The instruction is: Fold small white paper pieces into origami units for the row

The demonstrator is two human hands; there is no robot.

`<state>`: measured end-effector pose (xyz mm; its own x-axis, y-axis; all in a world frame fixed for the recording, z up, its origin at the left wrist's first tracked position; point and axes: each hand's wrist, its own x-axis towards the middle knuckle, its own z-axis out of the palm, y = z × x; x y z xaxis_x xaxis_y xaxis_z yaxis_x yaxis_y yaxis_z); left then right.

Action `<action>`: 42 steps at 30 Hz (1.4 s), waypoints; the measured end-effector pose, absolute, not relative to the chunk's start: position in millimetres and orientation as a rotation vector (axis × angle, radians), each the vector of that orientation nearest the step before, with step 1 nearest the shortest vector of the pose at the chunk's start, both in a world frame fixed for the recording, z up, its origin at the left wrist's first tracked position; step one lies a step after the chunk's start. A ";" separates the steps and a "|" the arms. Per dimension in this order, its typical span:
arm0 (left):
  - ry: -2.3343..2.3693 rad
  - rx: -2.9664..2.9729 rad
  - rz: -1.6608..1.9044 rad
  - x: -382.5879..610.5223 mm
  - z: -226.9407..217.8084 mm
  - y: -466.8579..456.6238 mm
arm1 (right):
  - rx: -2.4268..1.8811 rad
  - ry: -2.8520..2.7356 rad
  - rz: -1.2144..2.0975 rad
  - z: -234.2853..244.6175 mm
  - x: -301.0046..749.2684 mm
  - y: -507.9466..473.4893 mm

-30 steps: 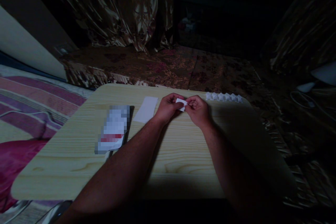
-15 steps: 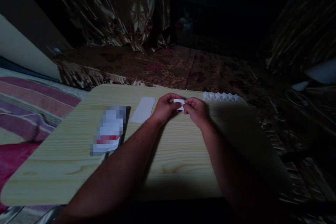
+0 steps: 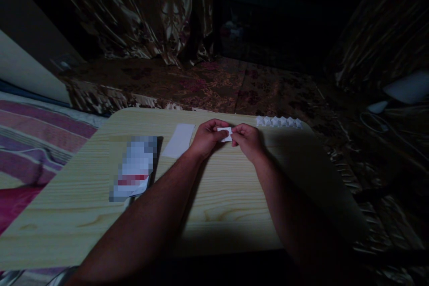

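Observation:
A small folded piece of white paper [image 3: 224,134] is held between both hands above the far middle of the wooden table. My left hand [image 3: 208,137] pinches it from the left, with the thumb lying across its face. From the right, my right hand [image 3: 247,139] grips its edge between thumb and fingers. Left of my left hand lies a flat white paper strip or stack [image 3: 179,140]. Along the far right edge stands a row of several small white folded paper stars [image 3: 278,121]. The fine folds of the held paper are too small to make out.
A phone-like object with a pixelated screen [image 3: 136,167] lies on the left of the wooden table [image 3: 231,205]. Beyond the left edge is a striped bedcover [image 3: 36,136]. Patterned cloth [image 3: 201,82] and curtains [image 3: 167,13] stand behind. A pale lamp-like object [image 3: 407,88] is at the right.
The view has shifted slightly, so the table's things appear a little further left. Both hands keep hold of the folded paper, with the right fingers slightly shifted at its edge.

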<state>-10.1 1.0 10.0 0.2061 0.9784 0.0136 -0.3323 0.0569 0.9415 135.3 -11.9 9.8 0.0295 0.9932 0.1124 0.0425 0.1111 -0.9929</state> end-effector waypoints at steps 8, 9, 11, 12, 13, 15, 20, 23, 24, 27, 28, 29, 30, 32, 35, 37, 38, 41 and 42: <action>0.812 1.023 1.211 -11.1 9.8 1.2 | -1.088 -1.168 1.168 10.2 135.4 -11.8; 0.818 1.013 1.219 -10.9 10.1 1.1 | -1.071 -1.146 1.182 10.9 135.5 -12.1; 0.837 1.004 1.229 -10.1 10.5 1.1 | -1.062 -1.129 1.189 12.4 135.6 -12.8; 0.845 1.004 1.232 -9.7 10.6 1.1 | -1.071 -1.136 1.182 12.9 135.6 -13.1; 0.850 1.005 1.232 -9.3 10.6 1.2 | -1.088 -1.150 1.170 13.3 135.4 -13.2; 0.858 1.005 1.227 -8.9 10.4 1.3 | -1.136 -1.172 1.145 13.1 134.8 -13.1; 0.874 1.025 1.213 -9.1 9.8 2.1 | -1.193 -1.167 1.127 10.3 132.7 -11.1; 0.869 1.044 1.213 -9.3 9.4 2.9 | -1.178 -1.139 1.153 9.8 132.2 -10.5; 0.869 1.046 1.213 -9.3 9.2 3.2 | -1.174 -1.130 1.162 9.8 132.2 -10.5; 0.874 1.032 1.215 -9.0 8.8 3.7 | -1.168 -1.116 1.182 9.6 132.3 -10.5; 0.876 1.023 1.216 -8.9 8.7 3.9 | -1.166 -1.118 1.183 9.4 132.2 -10.5; 0.877 1.012 1.217 -8.9 8.8 4.0 | -1.164 -1.122 1.182 9.1 132.2 -10.4; 0.877 1.001 1.216 -8.9 8.8 4.1 | -1.162 -1.125 1.179 8.9 132.1 -10.3; 0.881 0.983 1.215 -8.9 8.8 4.3 | -1.157 -1.133 1.171 8.5 131.9 -9.9; 0.887 0.978 1.220 -9.2 8.1 4.8 | -1.150 -1.149 1.162 8.4 132.0 -9.5; 0.890 0.991 1.229 -9.3 7.4 5.0 | -1.148 -1.163 1.157 8.1 132.2 -9.2; 0.888 0.999 1.233 -9.3 7.0 5.0 | -1.147 -1.168 1.154 7.9 132.3 -9.1; 0.873 1.019 1.247 -8.9 6.0 4.7 | -1.143 -1.171 1.151 6.6 132.2 -8.5; 0.873 1.025 1.250 -8.7 5.8 4.5 | -1.141 -1.169 1.151 6.2 132.0 -8.3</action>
